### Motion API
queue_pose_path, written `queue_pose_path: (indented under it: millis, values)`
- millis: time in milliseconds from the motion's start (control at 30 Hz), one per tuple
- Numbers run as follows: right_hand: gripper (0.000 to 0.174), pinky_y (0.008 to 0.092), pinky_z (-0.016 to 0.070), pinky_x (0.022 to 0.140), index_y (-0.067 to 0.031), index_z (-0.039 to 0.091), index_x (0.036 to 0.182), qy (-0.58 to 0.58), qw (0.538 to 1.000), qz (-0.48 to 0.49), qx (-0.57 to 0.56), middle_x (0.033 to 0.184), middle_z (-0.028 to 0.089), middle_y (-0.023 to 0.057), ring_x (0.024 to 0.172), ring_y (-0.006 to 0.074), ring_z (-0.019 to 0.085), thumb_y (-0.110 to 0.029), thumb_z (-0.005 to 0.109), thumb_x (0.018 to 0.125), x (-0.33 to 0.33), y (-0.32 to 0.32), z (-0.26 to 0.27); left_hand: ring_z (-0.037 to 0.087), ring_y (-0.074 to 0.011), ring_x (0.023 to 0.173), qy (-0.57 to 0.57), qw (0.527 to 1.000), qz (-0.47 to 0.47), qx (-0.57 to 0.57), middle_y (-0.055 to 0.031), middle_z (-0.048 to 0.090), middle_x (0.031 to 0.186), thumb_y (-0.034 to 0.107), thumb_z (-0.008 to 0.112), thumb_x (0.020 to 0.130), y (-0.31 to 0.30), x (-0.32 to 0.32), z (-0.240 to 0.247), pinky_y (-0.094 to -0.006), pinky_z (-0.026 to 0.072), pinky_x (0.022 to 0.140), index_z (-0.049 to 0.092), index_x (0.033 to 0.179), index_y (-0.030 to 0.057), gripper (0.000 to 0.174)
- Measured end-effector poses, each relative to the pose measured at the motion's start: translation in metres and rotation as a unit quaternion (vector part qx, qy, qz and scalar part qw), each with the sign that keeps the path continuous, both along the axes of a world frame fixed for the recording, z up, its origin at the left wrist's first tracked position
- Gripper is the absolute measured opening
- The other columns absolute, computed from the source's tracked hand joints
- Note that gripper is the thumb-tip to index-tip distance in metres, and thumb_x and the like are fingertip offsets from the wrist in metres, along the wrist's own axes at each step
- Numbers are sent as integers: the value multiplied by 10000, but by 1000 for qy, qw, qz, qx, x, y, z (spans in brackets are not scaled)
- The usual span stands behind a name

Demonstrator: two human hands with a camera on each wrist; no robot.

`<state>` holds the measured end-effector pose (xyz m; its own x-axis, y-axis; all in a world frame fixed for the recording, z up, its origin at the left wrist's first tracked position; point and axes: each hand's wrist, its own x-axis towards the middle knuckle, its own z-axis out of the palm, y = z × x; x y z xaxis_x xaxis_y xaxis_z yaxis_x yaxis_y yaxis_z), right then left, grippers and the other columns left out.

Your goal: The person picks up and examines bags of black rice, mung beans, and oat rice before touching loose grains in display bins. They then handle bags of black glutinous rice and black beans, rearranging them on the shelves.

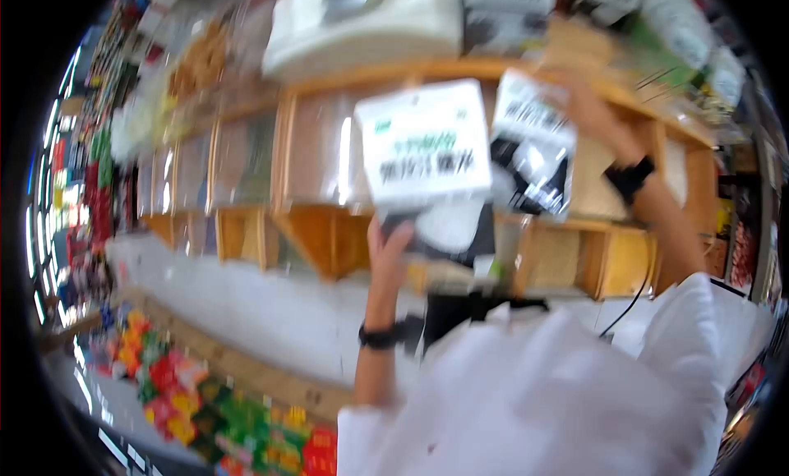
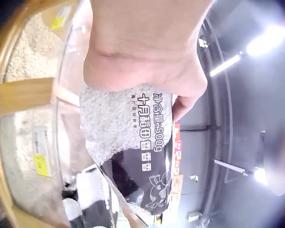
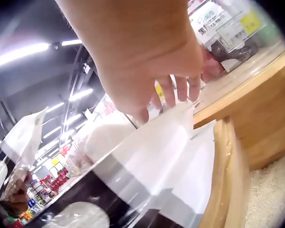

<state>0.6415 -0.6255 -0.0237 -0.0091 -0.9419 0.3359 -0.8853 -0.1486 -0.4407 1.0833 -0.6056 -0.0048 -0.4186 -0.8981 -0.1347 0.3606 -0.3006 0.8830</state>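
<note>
My left hand [image 1: 388, 258] grips a packaged bag of rice [image 1: 423, 160] from below, with its white printed label facing up. In the left wrist view the rice bag [image 2: 133, 123] shows white grains through a clear window, "500g" print and a black lower part. My right hand [image 1: 588, 110] pinches the top edge of a second bag [image 1: 532, 147], white above and black below with a clear window. That bag hangs beside the first, over the wooden bins. The right wrist view shows the fingers [image 3: 166, 90] bent over the white top of this bag [image 3: 152, 142].
Wooden grain bins [image 1: 320, 156] with clear covers run across in front of me. A white appliance [image 1: 370, 24] and more white-labelled bags [image 1: 509, 0] stand on the top ledge. Colourful packages [image 1: 197, 394] lie lower left. Pale grain [image 3: 270, 194] fills a bin beside my right hand.
</note>
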Motion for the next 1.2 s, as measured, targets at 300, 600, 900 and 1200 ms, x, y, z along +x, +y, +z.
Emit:
queue_pose_path:
  millis: [300,600,900,1200]
  values:
    - [316,296,481,773,-54,604,1144,-21,977,-148,-153,986,685,81,896,216,638,-125,679,845,-30,22,171,624,-307,971,-258,946,-103,-170,-215,644,1053,315,619,933,-43,-142,43,-385,474,845,527,1204,-45,460]
    - [870,437,403,1057,-133,360,1443,293,941,-117,-122,1413,446,150,1295,346,441,-130,801,693,-262,-86,175,511,-402,1159,-552,725,-111,-397,-272,488,1273,287,600,920,-33,-156,39,-430,439,931,487,1231,-43,467]
    - [927,446,438,1002,-86,431,1402,266,945,-175,66,1420,447,178,1215,384,504,-160,868,589,-265,-132,174,425,-411,1247,-278,922,-158,-217,-301,436,1337,229,615,914,-28,-164,19,-486,327,1055,235,1444,-51,710]
    - [664,420,487,899,-86,626,1202,314,941,-116,40,1088,669,152,1021,361,612,-245,853,599,-231,-94,182,578,-254,1110,-259,860,-51,-436,-151,604,1190,58,591,857,-37,-123,118,-364,427,988,561,1181,-13,333]
